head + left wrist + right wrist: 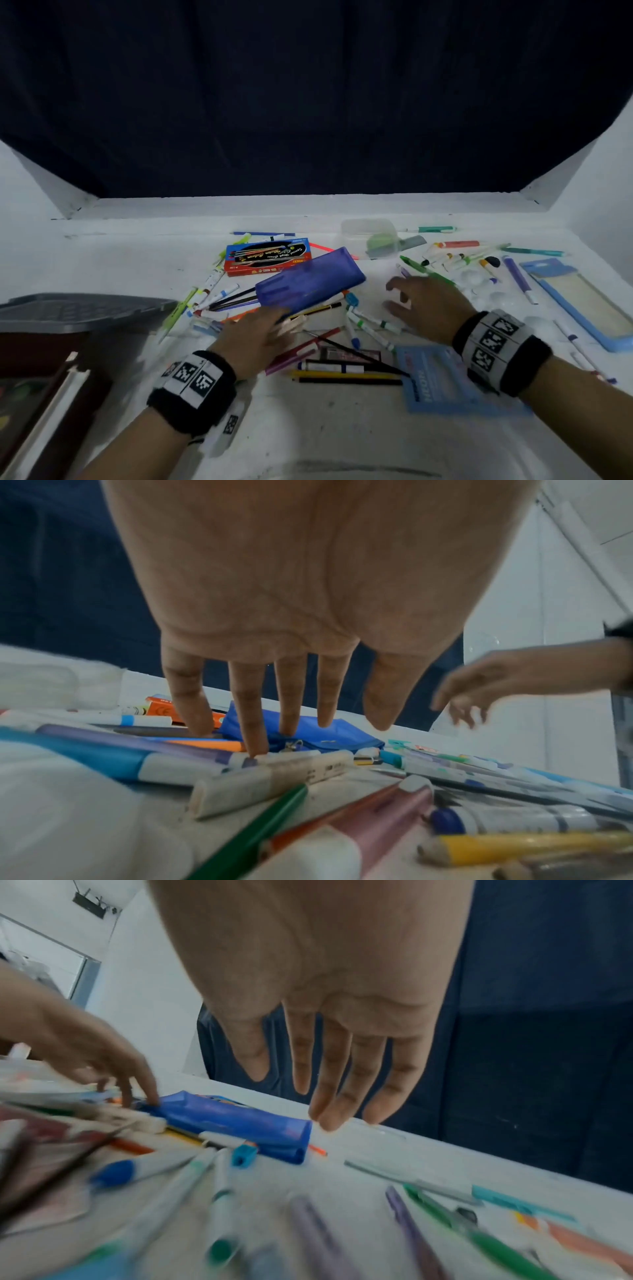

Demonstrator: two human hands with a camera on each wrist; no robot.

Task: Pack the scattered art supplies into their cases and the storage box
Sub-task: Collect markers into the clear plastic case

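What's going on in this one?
A person is tidying art supplies strewn over a white table. The left hand touches the near end of a blue pencil case with straight fingers; the right hand hovers open over loose markers, holding nothing. A red box lies behind the case. Nothing looks packed yet.

Little print reads clearly.
The red box (pixel 268 257) of brushes carries gold script on its black panel, too blurred to make out; along its red edge a white brand word shows upside down, unclear. The blue card (pixel 445 380) near the right wrist bears a word that looks like "NEON", turned sideways. The orange box end (pixel 161 710) shows a CE mark. Both wristbands (pixel 493 342) carry black-and-white square code tags.
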